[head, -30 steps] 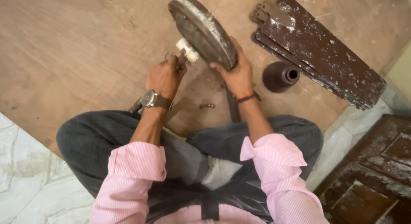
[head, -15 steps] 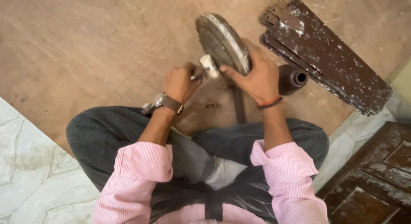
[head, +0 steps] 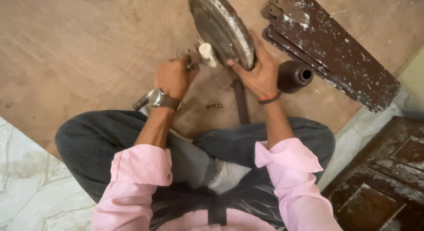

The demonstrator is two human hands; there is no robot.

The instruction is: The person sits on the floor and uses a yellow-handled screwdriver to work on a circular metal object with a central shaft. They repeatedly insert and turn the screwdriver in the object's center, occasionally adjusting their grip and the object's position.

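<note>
I sit cross-legged on a brown floor. My right hand (head: 258, 72) grips the rim of a dusty round metal motor housing (head: 221, 28) that stands tilted on its edge. A white cylindrical part (head: 206, 53) sticks out from the housing's centre. My left hand (head: 173, 75), with a wristwatch, is closed around a small tool or fitting right beside that white part; what it holds is mostly hidden by the fingers.
A stack of dirty brown fan blades (head: 331, 50) lies to the right. A dark bell-shaped cup (head: 293, 75) sits beside them. A dark rod (head: 240, 103) and a small screw (head: 214, 106) lie on the floor between my knees. Dark wooden panel (head: 384, 178) at lower right.
The view has shifted, and the housing with both hands now sits higher and more central. My left hand has stayed at the white part; my right hand keeps its grip on the rim.
</note>
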